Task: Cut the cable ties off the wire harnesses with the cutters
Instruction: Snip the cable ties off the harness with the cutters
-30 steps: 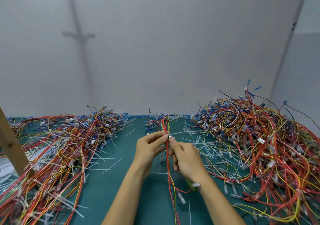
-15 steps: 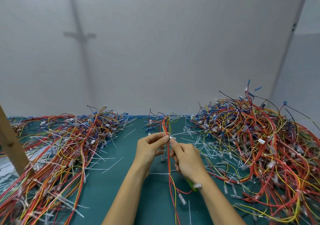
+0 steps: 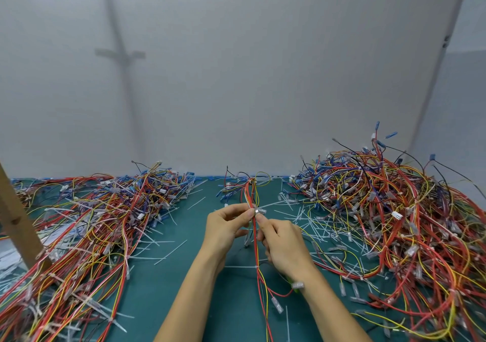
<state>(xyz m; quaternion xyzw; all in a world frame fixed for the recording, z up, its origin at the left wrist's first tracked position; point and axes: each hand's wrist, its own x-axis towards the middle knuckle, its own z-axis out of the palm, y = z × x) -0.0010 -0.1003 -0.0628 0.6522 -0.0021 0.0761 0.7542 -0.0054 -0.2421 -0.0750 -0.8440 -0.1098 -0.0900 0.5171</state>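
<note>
Tabletop (image 3: 157,289) teal, harnesses (image 3: 394,223) heaped, grey wall (image 3: 249,78)

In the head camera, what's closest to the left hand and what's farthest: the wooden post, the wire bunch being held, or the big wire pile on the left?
1. The wire harness, in the centre, pinched by the left hand itself.
2. The wire pile, on the mat to that hand's left.
3. The wooden post, at the far left edge.

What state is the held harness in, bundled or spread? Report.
Bundled: left hand and right hand pinch the harness wires together; far ends fan out.
</note>
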